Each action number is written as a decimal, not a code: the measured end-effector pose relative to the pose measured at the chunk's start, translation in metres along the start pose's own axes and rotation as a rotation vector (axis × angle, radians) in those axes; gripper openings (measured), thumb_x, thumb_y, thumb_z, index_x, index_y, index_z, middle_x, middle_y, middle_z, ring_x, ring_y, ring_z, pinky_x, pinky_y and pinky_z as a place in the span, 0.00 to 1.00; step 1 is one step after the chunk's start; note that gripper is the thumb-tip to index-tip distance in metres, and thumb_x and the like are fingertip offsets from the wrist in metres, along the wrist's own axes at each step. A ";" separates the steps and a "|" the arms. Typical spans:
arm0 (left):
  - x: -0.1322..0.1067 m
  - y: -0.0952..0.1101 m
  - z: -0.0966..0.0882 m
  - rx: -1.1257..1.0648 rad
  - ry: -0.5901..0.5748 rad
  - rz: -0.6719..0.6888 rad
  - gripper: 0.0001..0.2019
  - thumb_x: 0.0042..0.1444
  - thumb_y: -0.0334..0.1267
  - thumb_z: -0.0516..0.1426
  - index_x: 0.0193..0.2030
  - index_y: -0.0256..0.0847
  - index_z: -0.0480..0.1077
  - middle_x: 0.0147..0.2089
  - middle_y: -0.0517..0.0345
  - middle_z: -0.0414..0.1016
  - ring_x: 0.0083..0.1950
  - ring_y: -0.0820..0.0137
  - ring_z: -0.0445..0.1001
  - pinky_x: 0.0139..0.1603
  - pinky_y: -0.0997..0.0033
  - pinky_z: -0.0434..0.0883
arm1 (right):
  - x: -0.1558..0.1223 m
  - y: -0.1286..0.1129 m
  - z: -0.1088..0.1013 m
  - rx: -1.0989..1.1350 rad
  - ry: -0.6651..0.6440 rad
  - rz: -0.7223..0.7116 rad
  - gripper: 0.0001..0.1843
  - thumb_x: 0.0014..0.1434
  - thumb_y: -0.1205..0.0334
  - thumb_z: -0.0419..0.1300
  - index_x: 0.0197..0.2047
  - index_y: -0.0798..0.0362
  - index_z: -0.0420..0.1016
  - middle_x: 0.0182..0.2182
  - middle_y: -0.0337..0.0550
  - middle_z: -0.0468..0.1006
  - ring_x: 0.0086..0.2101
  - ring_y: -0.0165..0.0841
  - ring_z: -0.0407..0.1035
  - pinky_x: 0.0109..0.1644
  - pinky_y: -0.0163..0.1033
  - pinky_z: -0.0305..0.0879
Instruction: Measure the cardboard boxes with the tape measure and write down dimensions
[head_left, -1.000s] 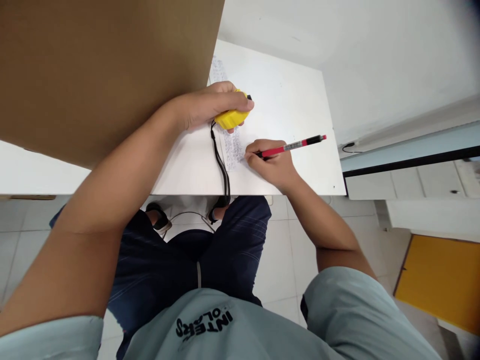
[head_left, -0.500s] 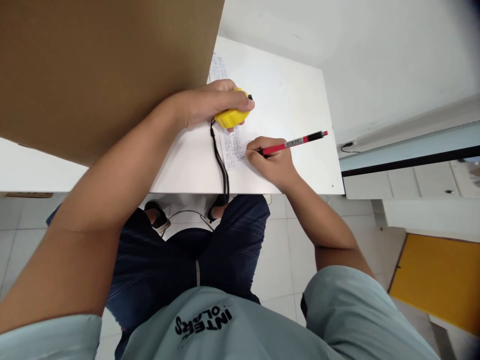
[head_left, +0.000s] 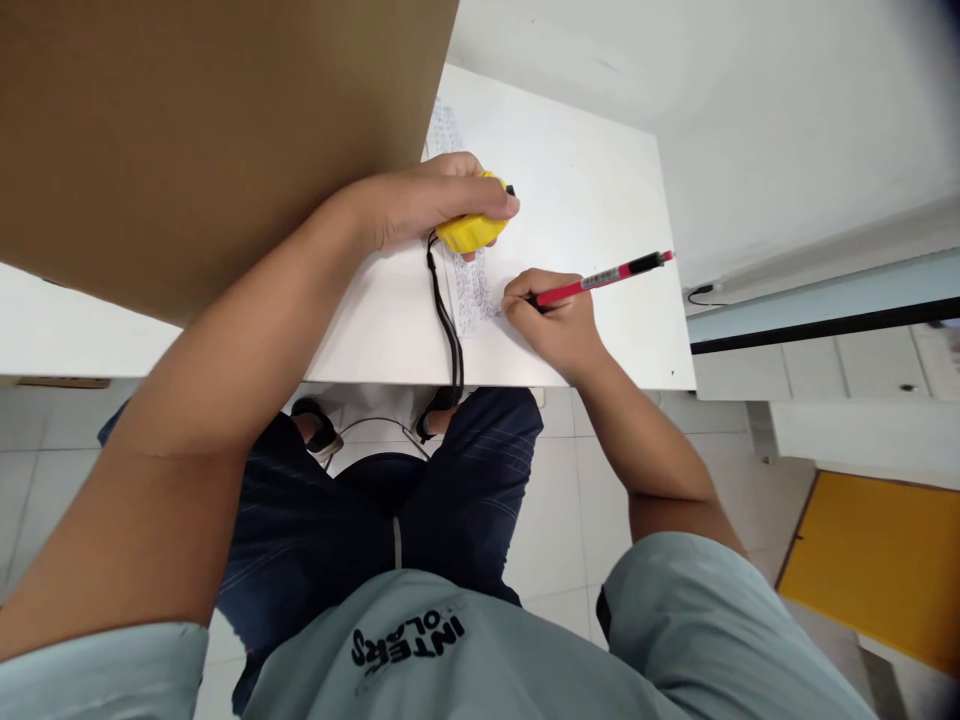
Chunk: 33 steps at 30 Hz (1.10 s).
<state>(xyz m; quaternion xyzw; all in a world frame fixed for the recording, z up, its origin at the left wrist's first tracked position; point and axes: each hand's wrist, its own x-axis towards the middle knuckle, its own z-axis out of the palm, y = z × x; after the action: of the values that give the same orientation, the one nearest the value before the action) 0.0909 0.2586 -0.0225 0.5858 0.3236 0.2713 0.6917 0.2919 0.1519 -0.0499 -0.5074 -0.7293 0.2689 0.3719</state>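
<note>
My left hand point(head_left: 424, 205) is closed round a small yellow device point(head_left: 471, 232) resting on the white table point(head_left: 600, 180). A black strap point(head_left: 448, 320) runs from the device toward me and hangs over the table's near edge. My right hand point(head_left: 555, 320) pinches a red pen point(head_left: 600, 278), with its tip down on a strip of paper with handwriting point(head_left: 471, 285). The pen's far end points up and to the right. The paper strip continues past my left hand toward the far side.
A large brown cardboard sheet point(head_left: 202, 130) covers the upper left of the view and overlaps the table. A cable point(head_left: 701, 295) lies by the wall at the right. A yellow panel point(head_left: 877, 570) sits on the tiled floor at lower right.
My right hand and the pen have shifted slightly up and right along the written strip. My left hand stays on the yellow device. The view has moved a little.
</note>
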 end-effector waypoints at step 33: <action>-0.215 -0.001 0.119 -1.294 0.637 0.306 0.24 0.74 0.43 0.47 0.24 0.40 0.64 0.20 0.66 0.59 0.22 0.77 0.65 0.33 0.73 0.71 | -0.112 -0.084 0.093 0.080 0.089 -0.524 0.42 0.68 0.39 0.58 0.77 0.39 0.49 0.67 0.55 0.66 0.67 0.52 0.65 0.63 0.63 0.72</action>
<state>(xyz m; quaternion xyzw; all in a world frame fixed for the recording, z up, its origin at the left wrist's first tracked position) 0.0436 0.0204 0.0174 -0.0081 0.1986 0.6586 0.7258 0.1940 0.0165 -0.0694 -0.2976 -0.8074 0.1696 0.4804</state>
